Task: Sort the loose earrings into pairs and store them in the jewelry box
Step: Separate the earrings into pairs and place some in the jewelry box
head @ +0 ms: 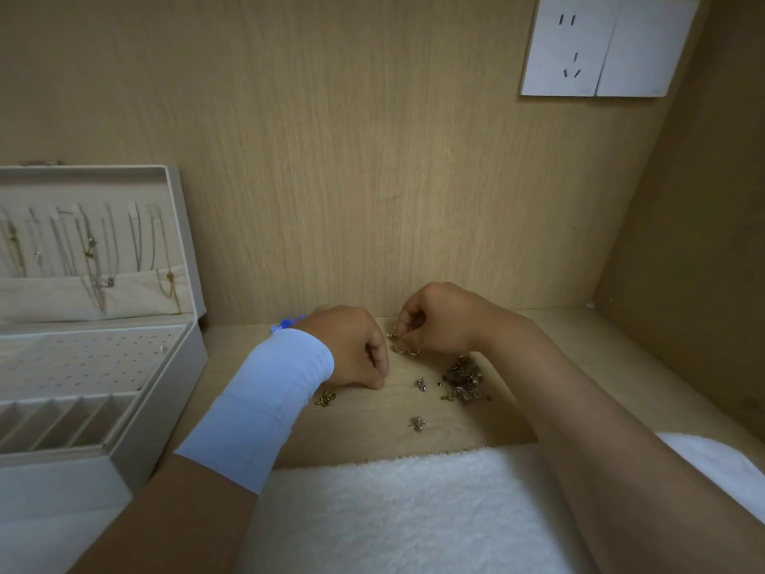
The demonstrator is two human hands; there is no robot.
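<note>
Loose earrings lie on the wooden desk: a dark tangled pile [463,377], two single small ones [421,384] [418,423], and a gold one [326,398] under my left wrist. My right hand [434,321] pinches small gold earrings [403,349] against the desk with its fingertips. Just left of them, my left hand [352,345] rests curled into a fist on the desk, and whether it holds anything is hidden. The cream jewelry box [165,391] stands open at the left, with a perforated earring panel [82,358] and slotted compartments [58,420].
Necklaces [91,250] hang inside the box lid. A white fluffy cloth [393,511] covers the near edge of the desk. A blue object [285,323] peeks out behind my left hand. The wooden back wall carries a white socket plate [608,45], and a side wall closes the right.
</note>
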